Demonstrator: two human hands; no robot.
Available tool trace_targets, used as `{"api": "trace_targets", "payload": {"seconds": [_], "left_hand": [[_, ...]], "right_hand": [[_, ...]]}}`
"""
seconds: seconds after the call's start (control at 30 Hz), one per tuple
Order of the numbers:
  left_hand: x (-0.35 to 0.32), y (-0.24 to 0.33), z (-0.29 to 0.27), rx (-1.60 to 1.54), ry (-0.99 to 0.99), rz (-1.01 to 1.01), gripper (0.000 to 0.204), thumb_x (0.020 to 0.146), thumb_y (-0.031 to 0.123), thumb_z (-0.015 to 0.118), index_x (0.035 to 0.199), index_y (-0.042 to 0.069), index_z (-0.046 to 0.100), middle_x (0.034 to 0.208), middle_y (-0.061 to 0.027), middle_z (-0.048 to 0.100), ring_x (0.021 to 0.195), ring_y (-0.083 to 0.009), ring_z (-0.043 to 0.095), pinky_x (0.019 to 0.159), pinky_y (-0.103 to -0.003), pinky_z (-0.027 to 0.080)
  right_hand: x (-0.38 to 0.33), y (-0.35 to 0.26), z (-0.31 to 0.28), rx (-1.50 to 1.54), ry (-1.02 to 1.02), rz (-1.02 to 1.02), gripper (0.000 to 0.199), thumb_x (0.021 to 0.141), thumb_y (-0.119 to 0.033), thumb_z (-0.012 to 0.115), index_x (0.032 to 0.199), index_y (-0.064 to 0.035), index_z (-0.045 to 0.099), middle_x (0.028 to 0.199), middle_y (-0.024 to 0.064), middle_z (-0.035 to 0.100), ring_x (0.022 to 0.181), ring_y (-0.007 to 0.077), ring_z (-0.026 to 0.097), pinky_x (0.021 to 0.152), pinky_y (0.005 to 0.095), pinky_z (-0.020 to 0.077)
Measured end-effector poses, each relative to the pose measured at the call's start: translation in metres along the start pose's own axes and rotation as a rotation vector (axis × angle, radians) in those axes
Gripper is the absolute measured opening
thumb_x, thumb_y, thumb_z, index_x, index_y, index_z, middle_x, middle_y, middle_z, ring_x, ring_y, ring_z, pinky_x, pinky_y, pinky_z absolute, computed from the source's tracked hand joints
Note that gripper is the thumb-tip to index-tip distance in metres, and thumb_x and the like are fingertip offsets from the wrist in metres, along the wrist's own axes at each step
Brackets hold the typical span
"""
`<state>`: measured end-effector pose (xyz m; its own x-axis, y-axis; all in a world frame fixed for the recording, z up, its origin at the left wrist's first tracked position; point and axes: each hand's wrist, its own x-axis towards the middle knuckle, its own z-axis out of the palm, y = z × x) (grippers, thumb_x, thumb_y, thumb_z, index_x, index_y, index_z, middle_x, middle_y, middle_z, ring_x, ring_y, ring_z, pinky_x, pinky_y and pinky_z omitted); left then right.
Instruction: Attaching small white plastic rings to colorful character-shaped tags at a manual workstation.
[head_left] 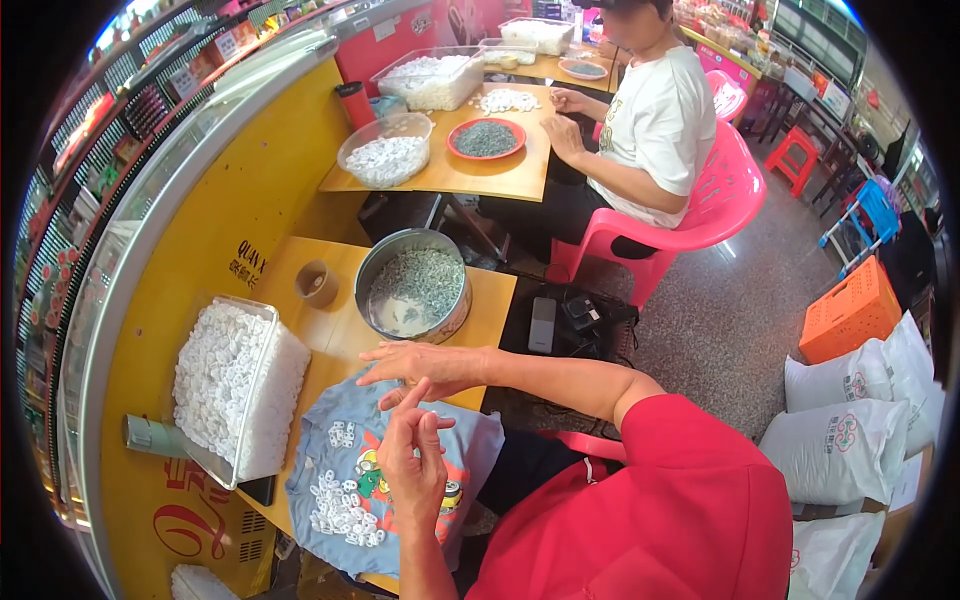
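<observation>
White pieces point(345, 508), loose on a grey-blue cloth point(318, 438) w/ a cartoon print, lower left of ctr in frame. Most lie in one cluster; a smaller group sits apart, just above it. L hand point(415, 462), near frame ctr, is raised over the cloth: index extended up, other fingers part bent. R hand point(430, 365), just above it, comes in from frame right, fingers stretched twd frame left. Fingertips of the two are close; contact unclear. Grip, both hands: not balled into a fist, but can't tell whether a small item is pinched in either. Cloth drapes over a wooden surface point(332, 335). At its left side: clear bin point(285, 385) heaped w/ more white pieces; green cylinder point(152, 435) beside it, far left. Above cloth: pot point(448, 325) w/ grey-green bits; brown cup point(316, 285) just left of pot. Upper ctr: another surface point(460, 182) w/ red plate point(487, 157) of dark bits & clear bowl point(390, 180) of white items; co-worker point(645, 130) in white top at its right, on pink chair point(725, 190). Frame right: orange crate point(850, 315) above white sacks point(830, 450).
</observation>
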<state>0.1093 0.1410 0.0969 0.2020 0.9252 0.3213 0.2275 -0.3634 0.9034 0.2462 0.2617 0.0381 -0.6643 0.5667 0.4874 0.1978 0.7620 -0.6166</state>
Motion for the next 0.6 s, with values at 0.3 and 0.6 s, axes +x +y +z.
{"api": "trace_targets", "payload": {"seconds": [0.3,0.6], "left_hand": [[0.017,0.014,0.020,0.138,-0.161,0.109,0.005,0.094,0.002,0.057,0.091,-0.002,0.056,0.122,-0.0194,0.064,0.078,-0.0301,0.067,0.067,-0.037,0.052],[0.027,0.013,0.046,0.145,-0.293,0.244,0.005,0.091,0.002,0.060,0.090,-0.002,0.057,0.127,-0.0214,0.060,0.072,-0.0291,0.066,0.063,-0.036,0.051]], "right_hand": [[-0.011,-0.010,-0.031,0.063,0.096,0.073,0.050,0.090,-0.034,0.066,0.131,-0.0076,0.056,0.140,0.0243,0.047,0.132,0.0393,0.044,0.106,0.0450,0.0393],[-0.039,-0.010,-0.068,-0.117,0.272,0.041,0.048,0.090,-0.036,0.066,0.125,-0.0047,0.060,0.130,0.0201,0.057,0.130,0.0386,0.046,0.107,0.0454,0.0383]]}}
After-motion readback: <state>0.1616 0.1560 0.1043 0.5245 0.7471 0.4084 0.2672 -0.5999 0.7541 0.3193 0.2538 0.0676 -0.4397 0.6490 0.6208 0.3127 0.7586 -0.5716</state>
